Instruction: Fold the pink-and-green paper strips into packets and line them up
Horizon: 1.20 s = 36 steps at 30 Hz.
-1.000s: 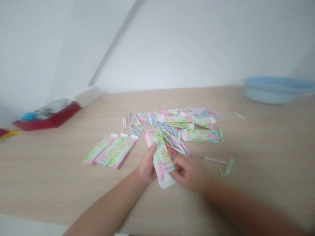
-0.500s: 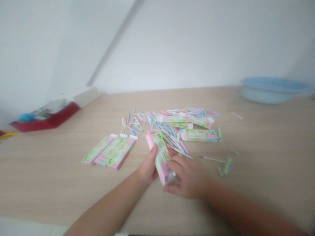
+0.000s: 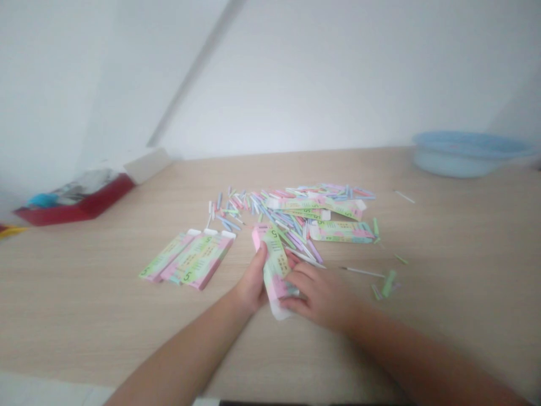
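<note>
3 pink-green card boxes (image 3: pixel 207 259) grouped L, flaps open; our L hand (image 3: pixel 252 282) thumb-clamps a long pastel box (image 3: pixel 274 262), R hand (image 3: pixel 325 296) pinches its unclosed near end; thin pastel sticks (image 3: pixel 301 243) loose.

We look from one head-worn camera, facing forward and down over the pale wood-grain table (image 3: pixel 84 310) to the plain white wall (image 3: pixel 321 73) behind it. Our bare left hand (image 3: pixel 252 282) and bare right hand (image 3: pixel 323 296) show fairly near, around mid-frame; the light-blue plastic basin (image 3: pixel 460 162) lies farther off, towards the right edge.
</note>
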### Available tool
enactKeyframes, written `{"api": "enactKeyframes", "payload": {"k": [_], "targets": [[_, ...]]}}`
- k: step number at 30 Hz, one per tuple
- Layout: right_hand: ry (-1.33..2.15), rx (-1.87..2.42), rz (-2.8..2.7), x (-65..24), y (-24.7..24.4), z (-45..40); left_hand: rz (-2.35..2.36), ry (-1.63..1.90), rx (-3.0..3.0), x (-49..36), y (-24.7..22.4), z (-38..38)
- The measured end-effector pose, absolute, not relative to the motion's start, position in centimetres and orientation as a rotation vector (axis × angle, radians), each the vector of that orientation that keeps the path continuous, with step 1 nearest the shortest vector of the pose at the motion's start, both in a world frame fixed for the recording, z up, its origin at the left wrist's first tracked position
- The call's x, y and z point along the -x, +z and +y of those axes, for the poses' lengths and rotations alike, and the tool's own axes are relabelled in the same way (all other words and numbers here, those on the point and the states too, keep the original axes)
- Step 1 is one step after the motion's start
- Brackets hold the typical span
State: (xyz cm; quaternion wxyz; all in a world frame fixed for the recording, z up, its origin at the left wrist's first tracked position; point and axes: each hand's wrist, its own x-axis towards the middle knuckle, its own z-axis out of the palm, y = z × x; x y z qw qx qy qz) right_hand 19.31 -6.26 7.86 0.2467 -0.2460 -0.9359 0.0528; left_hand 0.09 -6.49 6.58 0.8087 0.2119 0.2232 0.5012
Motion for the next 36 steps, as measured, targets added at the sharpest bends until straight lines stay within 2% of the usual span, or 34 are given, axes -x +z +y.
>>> {"api": "enactKeyframes", "payload": {"k": [6, 17, 21, 29, 36], "targets": [[0.249, 0.441, -2.566, -20.1, 8.3, -5.6, 0.422, 1.061, -0.415, 0.8, 6.8, -6.2], [0.329, 0.612, -2.453, -19.5, 8.0, -5.7, 0.468, 1.131, -0.384, 0.2, 7.6, -6.4], [0.366, 0.494, -2.512, -20.0, 8.4, -5.8, 0.49, 1.188, -0.381, 0.5, 7.5, -6.2], [0.107, 0.487, -2.471, -19.6, 7.5, -6.0, 0.531, 1.283, -0.39, 0.3, 7.9, -6.2], [0.055, 0.577, -2.344, -19.3, 7.4, -6.2, 0.537, 1.329, -0.384, -0.1, 8.5, -6.2]]}}
